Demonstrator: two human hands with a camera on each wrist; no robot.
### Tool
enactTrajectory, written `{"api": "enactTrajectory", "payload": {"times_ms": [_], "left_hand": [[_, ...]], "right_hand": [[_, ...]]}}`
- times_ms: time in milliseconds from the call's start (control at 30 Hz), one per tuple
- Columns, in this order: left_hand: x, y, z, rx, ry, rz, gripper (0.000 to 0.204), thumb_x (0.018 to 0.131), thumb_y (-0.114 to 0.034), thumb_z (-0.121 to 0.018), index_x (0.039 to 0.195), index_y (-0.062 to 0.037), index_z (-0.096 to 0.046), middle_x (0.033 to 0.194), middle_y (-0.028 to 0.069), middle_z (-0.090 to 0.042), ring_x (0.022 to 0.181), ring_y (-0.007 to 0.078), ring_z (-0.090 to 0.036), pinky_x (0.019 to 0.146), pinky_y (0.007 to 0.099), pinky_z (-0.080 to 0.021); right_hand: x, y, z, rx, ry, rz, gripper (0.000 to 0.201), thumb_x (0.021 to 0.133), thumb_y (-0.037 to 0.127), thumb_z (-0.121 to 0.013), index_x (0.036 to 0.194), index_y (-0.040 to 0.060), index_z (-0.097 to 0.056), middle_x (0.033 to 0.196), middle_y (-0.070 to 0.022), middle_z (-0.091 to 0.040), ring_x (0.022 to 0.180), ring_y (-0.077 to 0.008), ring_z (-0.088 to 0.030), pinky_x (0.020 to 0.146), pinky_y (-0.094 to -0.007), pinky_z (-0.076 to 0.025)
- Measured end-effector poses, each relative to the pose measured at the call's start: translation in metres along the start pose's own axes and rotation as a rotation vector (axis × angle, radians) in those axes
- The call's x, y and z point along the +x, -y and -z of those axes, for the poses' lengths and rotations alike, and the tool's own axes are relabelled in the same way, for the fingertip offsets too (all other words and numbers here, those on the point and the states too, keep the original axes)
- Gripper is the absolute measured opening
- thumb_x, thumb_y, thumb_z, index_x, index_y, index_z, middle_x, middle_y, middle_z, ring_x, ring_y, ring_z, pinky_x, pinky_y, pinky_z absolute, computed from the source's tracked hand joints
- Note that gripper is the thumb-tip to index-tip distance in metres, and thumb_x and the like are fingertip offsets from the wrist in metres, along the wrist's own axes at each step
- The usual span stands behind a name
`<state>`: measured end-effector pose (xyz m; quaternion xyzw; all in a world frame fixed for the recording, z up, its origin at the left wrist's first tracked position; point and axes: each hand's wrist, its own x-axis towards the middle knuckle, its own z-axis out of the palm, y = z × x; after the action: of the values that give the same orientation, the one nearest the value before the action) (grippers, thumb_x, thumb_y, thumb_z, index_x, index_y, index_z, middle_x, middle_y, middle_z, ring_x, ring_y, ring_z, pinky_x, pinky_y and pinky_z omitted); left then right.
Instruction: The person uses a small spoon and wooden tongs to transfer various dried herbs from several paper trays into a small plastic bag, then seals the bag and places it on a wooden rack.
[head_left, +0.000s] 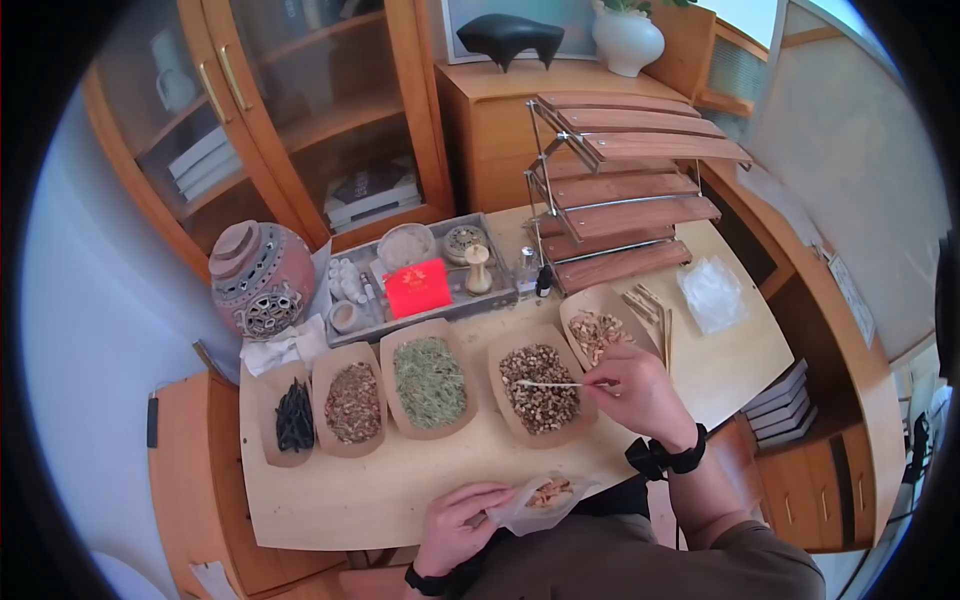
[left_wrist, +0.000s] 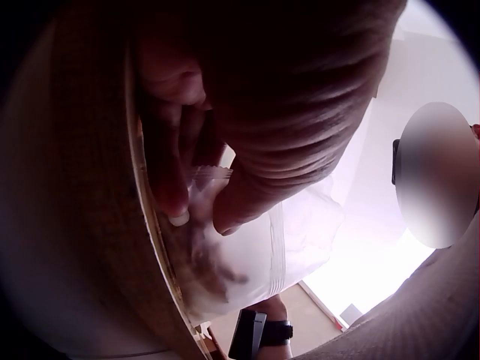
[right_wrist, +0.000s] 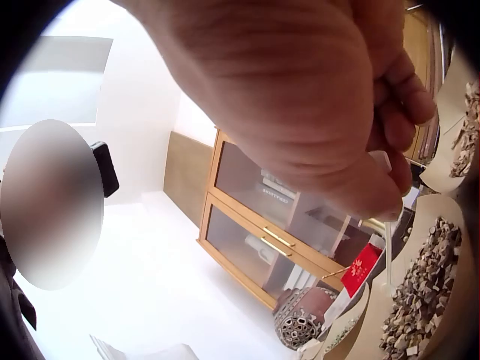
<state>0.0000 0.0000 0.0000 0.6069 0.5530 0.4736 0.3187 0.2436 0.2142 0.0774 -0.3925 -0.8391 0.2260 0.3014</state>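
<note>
Head view: right grip (head_left: 638,394) closed round a white stick (head_left: 548,384), left grip (head_left: 460,526) round a translucent bag (head_left: 514,513).

The person wears a plain shirt (head_left: 620,562) in dark brown-grey, its short sleeve (head_left: 768,550) leaving the forearm uncovered. The left grip (head_left: 460,525) and right grip (head_left: 640,390) are bare. A black band (head_left: 428,583) circles the left wrist; another black strap (head_left: 690,452) on the right carries a boxy black device (head_left: 647,459). A small black block (right_wrist: 106,169) sits beside the head.
</note>
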Motion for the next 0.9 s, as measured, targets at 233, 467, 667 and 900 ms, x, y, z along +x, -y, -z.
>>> {"api": "enactTrajectory", "payload": {"times_ms": [233, 467, 667, 900], "left_hand": [[0.004, 0.001, 0.025, 0.077, -0.013, -0.036, 0.037, 0.08, 0.005, -0.073, 0.114, -0.0051, -0.082, 0.114, 0.0107, -0.08, 0.1, 0.0259, -0.079, 0.09, 0.0347, -0.063], [0.003, 0.002, 0.011, 0.049, -0.01, -0.04, 0.037, 0.08, 0.005, -0.073, 0.114, -0.0056, -0.083, 0.115, 0.01, -0.08, 0.101, 0.0254, -0.079, 0.09, 0.0343, -0.063], [0.003, -0.001, -0.001, 0.026, -0.023, -0.036, 0.035, 0.08, 0.003, -0.076, 0.113, -0.0054, -0.082, 0.115, 0.0099, -0.08, 0.101, 0.0249, -0.079, 0.09, 0.0342, -0.063], [0.002, -0.002, -0.001, 0.019, -0.036, -0.034, 0.035, 0.08, 0.004, -0.076, 0.113, -0.0049, -0.082, 0.114, 0.0102, -0.08, 0.101, 0.0251, -0.079, 0.09, 0.034, -0.063]], "right_hand": [[-0.004, -0.001, -0.005, 0.03, -0.021, 0.079, 0.008, 0.078, 0.002, -0.08, 0.085, 0.0046, -0.079, 0.081, -0.0101, -0.07, 0.083, -0.0309, -0.069, 0.072, -0.0412, -0.056], [-0.022, -0.01, 0.018, 0.09, 0.07, 0.03, 0.005, 0.078, 0.004, -0.078, 0.083, 0.0053, -0.078, 0.082, -0.0102, -0.07, 0.083, -0.031, -0.069, 0.074, -0.0412, -0.056], [-0.018, -0.028, 0.012, 0.038, 0.046, -0.064, 0.008, 0.078, 0.004, -0.079, 0.086, 0.0027, -0.078, 0.08, -0.0121, -0.069, 0.079, -0.0301, -0.068, 0.071, -0.0403, -0.055], [-0.009, -0.027, 0.006, 0.106, -0.014, -0.149, 0.01, 0.08, 0.004, -0.079, 0.089, 0.0014, -0.078, 0.082, -0.0124, -0.069, 0.077, -0.0297, -0.068, 0.069, -0.0386, -0.055]]}}
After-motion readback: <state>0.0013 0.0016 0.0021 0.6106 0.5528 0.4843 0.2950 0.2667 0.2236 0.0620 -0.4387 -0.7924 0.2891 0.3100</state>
